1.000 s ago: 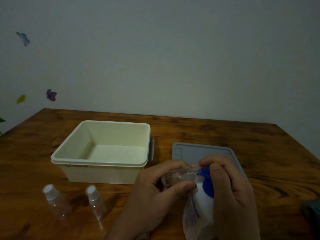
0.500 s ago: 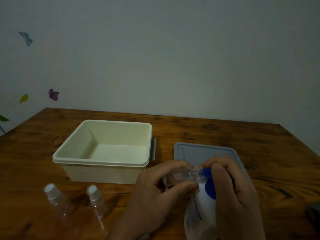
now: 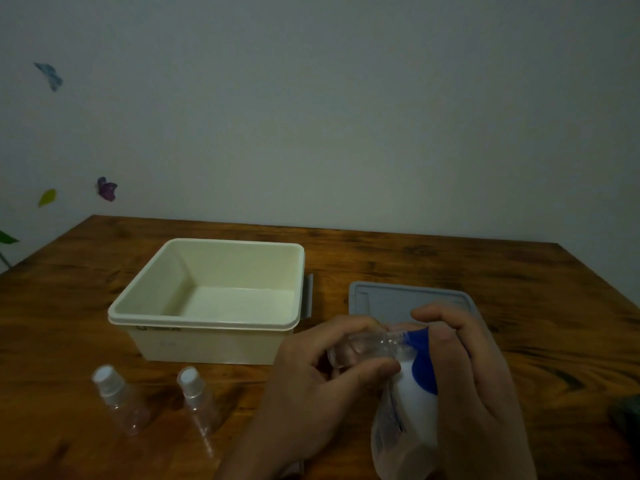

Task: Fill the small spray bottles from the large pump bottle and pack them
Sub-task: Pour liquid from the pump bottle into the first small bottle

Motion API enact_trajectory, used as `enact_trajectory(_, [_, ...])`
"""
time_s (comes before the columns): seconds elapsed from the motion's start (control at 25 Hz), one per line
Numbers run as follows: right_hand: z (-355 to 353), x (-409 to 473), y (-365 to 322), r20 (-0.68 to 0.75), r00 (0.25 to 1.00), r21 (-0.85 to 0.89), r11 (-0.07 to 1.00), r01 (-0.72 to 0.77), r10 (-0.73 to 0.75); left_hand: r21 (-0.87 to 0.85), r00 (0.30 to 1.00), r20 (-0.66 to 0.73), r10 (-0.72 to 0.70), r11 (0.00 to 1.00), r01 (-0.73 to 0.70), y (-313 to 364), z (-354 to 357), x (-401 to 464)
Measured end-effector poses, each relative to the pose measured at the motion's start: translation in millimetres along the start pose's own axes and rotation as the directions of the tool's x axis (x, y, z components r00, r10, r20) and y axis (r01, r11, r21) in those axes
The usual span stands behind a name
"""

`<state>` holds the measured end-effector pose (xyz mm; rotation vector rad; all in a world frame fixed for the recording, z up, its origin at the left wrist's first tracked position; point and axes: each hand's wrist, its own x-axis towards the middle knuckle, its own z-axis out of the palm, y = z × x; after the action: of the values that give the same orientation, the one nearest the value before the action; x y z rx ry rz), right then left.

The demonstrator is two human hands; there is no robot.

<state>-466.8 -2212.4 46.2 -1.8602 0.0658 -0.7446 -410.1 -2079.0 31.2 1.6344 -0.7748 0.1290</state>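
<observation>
My left hand (image 3: pixel 311 386) grips a small clear spray bottle (image 3: pixel 363 348), tipped on its side with its open neck against the blue pump nozzle (image 3: pixel 415 341) of the large white pump bottle (image 3: pixel 408 417). My right hand (image 3: pixel 478 382) wraps over the pump head and bottle from the right. Two more small clear bottles with white caps stand on the table at the front left, one (image 3: pixel 119 400) further left than the other (image 3: pixel 197 400). Liquid inside the held bottle is too dim to judge.
A cream plastic box (image 3: pixel 207 323) sits open behind the small bottles, a grey latch on its right side. Its grey lid (image 3: pixel 388 299) lies flat to the right, partly under my hands. A dark object (image 3: pixel 627 414) shows at the right edge of the wooden table (image 3: pixel 485 265).
Both hands and the bottles stay in the same hold; the view has only shifted slightly.
</observation>
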Motion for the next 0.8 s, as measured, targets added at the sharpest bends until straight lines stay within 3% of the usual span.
enact_trajectory(0.64, [6.9,-5.9,-4.5,-0.103,0.993,-0.046,0.997,0.055,-0.060,0.011,0.999,-0.047,0.005,1.000,-0.005,1.3,1.5,-0.8])
enact_trajectory(0.8, [1.8,-5.3,-0.9,-0.069,0.997,-0.057,0.998,0.039,-0.043,0.016,0.999,-0.027,0.024,1.000,-0.023,1.8,1.1,-1.2])
